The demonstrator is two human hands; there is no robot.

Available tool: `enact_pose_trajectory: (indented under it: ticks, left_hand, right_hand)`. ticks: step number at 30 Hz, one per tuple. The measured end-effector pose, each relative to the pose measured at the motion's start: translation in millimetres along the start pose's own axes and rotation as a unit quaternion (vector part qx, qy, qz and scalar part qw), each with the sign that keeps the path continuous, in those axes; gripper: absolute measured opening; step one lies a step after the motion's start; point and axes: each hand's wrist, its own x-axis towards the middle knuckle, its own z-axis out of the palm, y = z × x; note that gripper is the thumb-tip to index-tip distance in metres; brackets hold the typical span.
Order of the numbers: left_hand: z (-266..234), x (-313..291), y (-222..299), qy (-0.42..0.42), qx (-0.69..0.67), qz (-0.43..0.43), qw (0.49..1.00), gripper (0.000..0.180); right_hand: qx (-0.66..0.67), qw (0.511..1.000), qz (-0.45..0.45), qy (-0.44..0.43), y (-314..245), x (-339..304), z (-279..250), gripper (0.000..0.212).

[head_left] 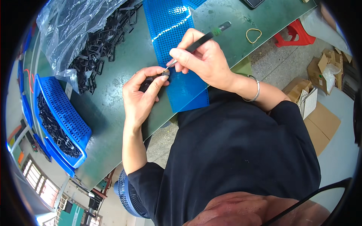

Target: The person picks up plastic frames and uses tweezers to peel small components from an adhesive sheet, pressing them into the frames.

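Note:
Between the thumb and fingers of my left hand (pixel 141 88) is a small black plastic part (pixel 164 74), mostly covered by the fingers. My right hand (pixel 205 60) grips a black-handled tool (pixel 201 41) with a thin metal shaft, held like a pen. Its tip meets the black part or lies right beside it; what the tip does there is too small to tell. Both hands are over a blue perforated strip (pixel 175 28) that runs across the green table to its near edge.
Loose black plastic frames (pixel 107 43) lie heaped at the far left beside a clear plastic bag (pixel 75 30). A blue basket (pixel 71 113) of black parts stands left. A rubber band (pixel 253 35) lies at right, near a red stool (pixel 296 35) on the floor. Cardboard boxes (pixel 322 71) stand farther right.

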Motion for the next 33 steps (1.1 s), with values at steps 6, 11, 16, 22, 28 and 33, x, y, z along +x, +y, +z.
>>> enact_pose_trajectory:
  ticks: [6, 11, 16, 22, 28, 33]
  left_hand:
    - [-0.2, 0.2, -0.4, -0.007, 0.001, 0.0, 1.0, 0.016]
    - [-0.8, -2.3, -0.8, -0.005, -0.006, -0.002, 1.0, 0.015]
    - [0.6, -3.0, -0.6, -0.003, 0.0, -0.002, 1.0, 0.015]
    - [-0.1, 0.7, -0.2, -0.005, 0.004, 0.001, 1.0, 0.015]
    - [-5.6, 0.9, 1.1, -0.001, 0.004, 0.001, 1.0, 0.015]
    - [-17.4, -14.7, 24.5, 0.062, -0.082, 0.019, 0.995, 0.022]
  right_hand:
    - [0.014, 0.999, 0.032, -0.005, 3.7, 3.0, -1.6, 0.016]
    - [-0.004, 0.999, 0.028, -0.017, 6.1, 1.4, 0.0, 0.015]
    - [-0.005, 0.999, 0.031, -0.02, 7.8, 0.3, -0.9, 0.015]
    - [-0.011, 0.999, 0.044, -0.023, 6.3, 2.2, -1.7, 0.014]
    - [0.008, 1.0, 0.011, 0.002, 5.8, 5.2, 4.8, 0.015]
    - [-0.004, 1.0, 0.008, 0.016, 5.6, 3.3, -2.3, 0.015]
